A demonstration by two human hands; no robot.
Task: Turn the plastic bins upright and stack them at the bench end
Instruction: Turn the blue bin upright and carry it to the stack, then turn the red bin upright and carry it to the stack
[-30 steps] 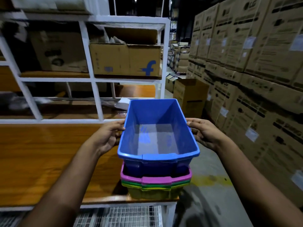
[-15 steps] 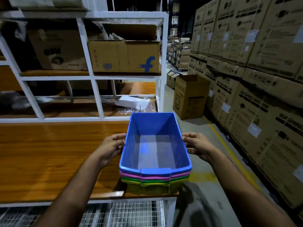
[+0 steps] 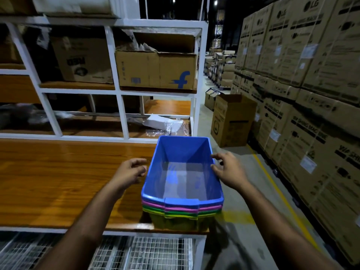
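The blue rectangular plastic bin [image 3: 183, 172] sits nested upright atop the stack at the bench's [image 3: 58, 182] right end, left hand [image 3: 129, 172] and right hand [image 3: 229, 170] loosely open beside it, so stacking looks done.

"LG" on stacked cartons [image 3: 309, 55] at rt; blue "f" logo on shelf box [image 3: 155, 70].

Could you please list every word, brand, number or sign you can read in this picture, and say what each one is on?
"LG": stacked cartons on the right.
"f" logo in blue: open box on the shelf.
"MBO", seemingly mirrored and uncertain: dark box on the shelf.
Large black print on the lower cartons: too blurred to read.
White paper labels: too small to read.
Stacked bins: no text.
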